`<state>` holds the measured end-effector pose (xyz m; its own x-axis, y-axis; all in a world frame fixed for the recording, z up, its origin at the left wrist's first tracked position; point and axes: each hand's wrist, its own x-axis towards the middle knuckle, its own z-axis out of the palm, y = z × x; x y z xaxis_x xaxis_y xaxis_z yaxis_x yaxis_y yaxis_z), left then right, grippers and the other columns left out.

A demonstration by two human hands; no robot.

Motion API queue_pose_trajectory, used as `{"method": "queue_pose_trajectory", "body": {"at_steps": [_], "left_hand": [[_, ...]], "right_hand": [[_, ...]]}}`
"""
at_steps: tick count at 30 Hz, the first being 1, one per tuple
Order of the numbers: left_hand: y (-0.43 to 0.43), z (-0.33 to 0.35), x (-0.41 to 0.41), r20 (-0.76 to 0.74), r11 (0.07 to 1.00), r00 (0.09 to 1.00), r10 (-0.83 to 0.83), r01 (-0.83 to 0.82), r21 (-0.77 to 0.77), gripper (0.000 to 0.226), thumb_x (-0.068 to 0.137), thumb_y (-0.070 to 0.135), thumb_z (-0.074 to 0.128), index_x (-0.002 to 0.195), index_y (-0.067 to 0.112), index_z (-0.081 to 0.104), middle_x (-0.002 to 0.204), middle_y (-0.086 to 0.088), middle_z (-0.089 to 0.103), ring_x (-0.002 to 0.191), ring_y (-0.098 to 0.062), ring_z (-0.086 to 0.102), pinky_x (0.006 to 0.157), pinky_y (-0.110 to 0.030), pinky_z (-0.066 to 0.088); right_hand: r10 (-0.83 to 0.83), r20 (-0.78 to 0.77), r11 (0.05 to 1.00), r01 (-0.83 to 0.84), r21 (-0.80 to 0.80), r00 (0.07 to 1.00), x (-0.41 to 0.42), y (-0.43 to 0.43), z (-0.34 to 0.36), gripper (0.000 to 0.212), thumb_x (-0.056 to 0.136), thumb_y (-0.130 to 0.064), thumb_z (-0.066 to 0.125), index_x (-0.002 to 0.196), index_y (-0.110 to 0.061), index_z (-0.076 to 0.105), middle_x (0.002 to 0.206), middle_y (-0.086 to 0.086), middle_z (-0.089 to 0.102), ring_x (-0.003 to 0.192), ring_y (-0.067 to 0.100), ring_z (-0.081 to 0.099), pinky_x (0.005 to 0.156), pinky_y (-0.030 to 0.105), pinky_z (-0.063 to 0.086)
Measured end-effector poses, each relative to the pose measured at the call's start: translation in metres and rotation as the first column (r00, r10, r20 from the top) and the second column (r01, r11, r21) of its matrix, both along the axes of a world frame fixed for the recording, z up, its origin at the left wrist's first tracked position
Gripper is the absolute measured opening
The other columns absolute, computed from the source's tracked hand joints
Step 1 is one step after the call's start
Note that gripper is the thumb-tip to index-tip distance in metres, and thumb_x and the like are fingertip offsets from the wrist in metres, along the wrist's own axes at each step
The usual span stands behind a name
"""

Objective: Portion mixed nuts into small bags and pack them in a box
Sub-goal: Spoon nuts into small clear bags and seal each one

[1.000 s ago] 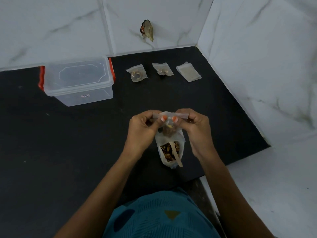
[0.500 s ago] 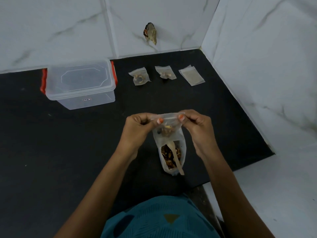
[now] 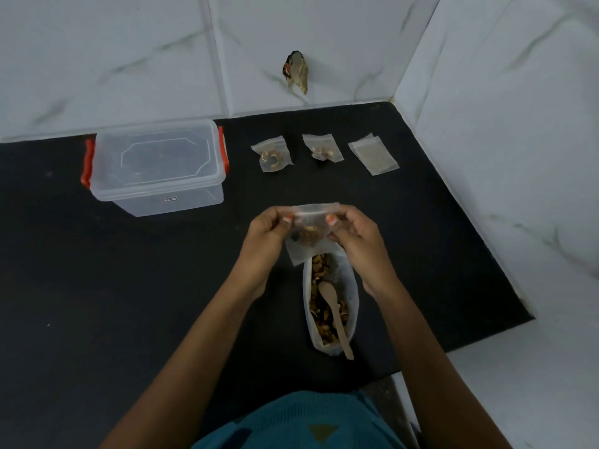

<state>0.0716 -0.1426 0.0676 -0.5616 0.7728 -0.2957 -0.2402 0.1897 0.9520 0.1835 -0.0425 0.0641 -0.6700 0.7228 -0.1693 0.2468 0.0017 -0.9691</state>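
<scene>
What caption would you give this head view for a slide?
Left hand and right hand pinch the top of a small nut bag above the pouch and wooden spoon.

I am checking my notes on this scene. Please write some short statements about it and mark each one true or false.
1. The left hand and the right hand both pinch the small bag. True.
2. The box is open. False: its lid is on.
3. The spoon lies in the big bag of nuts. True.
4. Filled bags are in the box. False: one filled bag and a second filled bag lie on the counter beside it.
</scene>
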Motion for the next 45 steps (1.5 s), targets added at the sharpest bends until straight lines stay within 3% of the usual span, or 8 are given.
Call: {"method": "queue_pose_trajectory", "body": {"at_steps": [5,11,15,18,30,34,38,45], "left_hand": [[0.019,-0.015,-0.021,0.025,0.997,1.000,0.015,-0.013,-0.079,0.022,0.095,0.007,0.041,0.110,0.020,0.051,0.115,-0.003,0.058,0.104,-0.013,0.059,0.080,-0.025,0.050],[0.042,-0.039,-0.045,-0.037,0.973,0.987,0.157,-0.161,-0.166,0.030,0.092,0.005,0.048,0.121,0.014,0.049,0.111,-0.003,0.058,0.101,-0.014,0.060,0.075,-0.022,0.052],[0.059,-0.061,-0.060,-0.111,0.918,0.943,0.315,-0.332,-0.215,0.030,0.087,0.007,0.059,0.112,0.015,0.043,0.097,-0.003,0.059,0.096,-0.019,0.063,0.084,-0.034,0.054],[0.072,-0.075,-0.068,-0.214,0.907,0.935,0.282,-0.333,-0.258,0.016,0.088,0.005,0.057,0.101,0.012,0.053,0.105,-0.008,0.060,0.099,-0.018,0.060,0.086,-0.031,0.052],[0.082,-0.099,-0.080,-0.542,0.871,0.837,0.067,-0.314,-0.377,0.020,0.088,0.005,0.056,0.108,0.008,0.061,0.125,-0.009,0.045,0.101,-0.009,0.049,0.085,-0.016,0.040],[0.088,-0.093,-0.077,-0.612,0.880,0.788,0.073,-0.339,-0.332,0.020,0.086,0.007,0.058,0.105,0.013,0.062,0.122,-0.008,0.049,0.110,-0.020,0.052,0.093,-0.028,0.045],[0.110,-0.081,-0.062,-0.656,0.909,0.750,0.086,-0.329,-0.256,0.019,0.087,0.007,0.057,0.104,0.013,0.063,0.118,-0.006,0.056,0.109,-0.015,0.052,0.091,-0.022,0.040],[0.186,-0.066,-0.029,-0.547,0.961,0.837,0.021,-0.168,-0.221,0.020,0.089,0.002,0.052,0.107,0.004,0.060,0.110,-0.011,0.061,0.100,-0.017,0.058,0.082,-0.017,0.041]], "right_hand": [[0.033,0.039,0.999,-0.031,-0.042,0.999,-0.020,0.017,-0.009,0.032,0.084,0.006,0.055,0.108,-0.017,0.058,0.099,-0.004,0.063,0.094,0.007,0.061,0.079,0.019,0.052],[0.023,0.057,0.981,-0.012,-0.196,0.998,-0.050,0.044,-0.031,0.039,0.082,0.010,0.056,0.116,-0.010,0.058,0.092,0.000,0.065,0.087,0.009,0.063,0.077,0.022,0.053],[-0.146,0.139,0.946,0.179,-0.271,0.979,-0.077,0.063,-0.051,0.023,0.082,0.011,0.054,0.094,-0.008,0.055,0.084,0.006,0.060,0.076,0.011,0.061,0.066,0.021,0.054],[-0.113,0.185,0.974,0.145,-0.173,0.976,-0.092,0.071,-0.066,0.022,0.083,0.010,0.052,0.077,-0.010,0.059,0.082,0.005,0.062,0.077,0.014,0.062,0.065,0.019,0.054],[0.028,0.318,0.978,-0.092,0.187,0.948,-0.100,0.084,-0.080,0.023,0.087,0.000,0.053,0.105,-0.006,0.065,0.106,0.003,0.063,0.082,0.000,0.054,0.060,-0.003,0.040],[0.004,0.306,0.978,-0.068,0.198,0.952,-0.090,0.096,-0.076,0.023,0.088,-0.002,0.053,0.104,-0.011,0.066,0.107,0.002,0.064,0.088,0.001,0.055,0.066,0.001,0.041],[-0.020,0.320,0.982,-0.041,0.184,0.947,-0.072,0.115,-0.068,0.022,0.089,-0.003,0.052,0.105,-0.011,0.065,0.106,0.001,0.064,0.092,0.005,0.057,0.081,0.015,0.045],[-0.192,0.346,0.966,0.115,0.232,0.918,-0.040,0.173,-0.064,0.021,0.088,-0.005,0.056,0.107,-0.009,0.064,0.111,0.005,0.063,0.097,0.008,0.056,0.082,0.018,0.042]]}}
